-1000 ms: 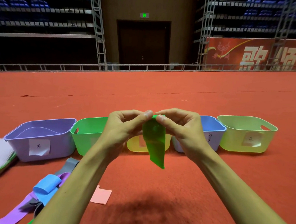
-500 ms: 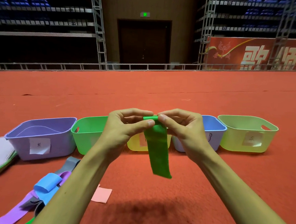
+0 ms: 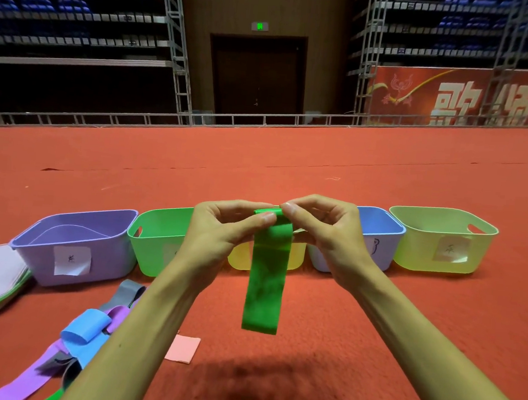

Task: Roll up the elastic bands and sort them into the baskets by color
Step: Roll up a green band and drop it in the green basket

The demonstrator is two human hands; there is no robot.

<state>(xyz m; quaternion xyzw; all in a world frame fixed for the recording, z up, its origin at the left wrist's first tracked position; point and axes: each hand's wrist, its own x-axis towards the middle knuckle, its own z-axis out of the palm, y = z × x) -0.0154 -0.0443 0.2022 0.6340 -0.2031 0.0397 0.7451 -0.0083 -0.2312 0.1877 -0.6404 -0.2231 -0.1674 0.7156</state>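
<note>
1. Floor, red carpet, carries everything. It lies well below the grip, so the band hangs free of it.
2. Baskets stand in a row just beyond the grip, handy for sorting: purple basket far to its left, green basket just left of it, blue basket and pale yellow basket to its right. A yellow one is mostly hidden behind the hands.
3. Loose bands lie heaped below and left of the grip, probably waiting their turn.
4. Left hand and right hand meet at the fingertips, each pinching the band's top edge: a narrow grip suited to starting a roll.
5. Green band hangs straight down from the grip, with only its top edge turned over.
</note>
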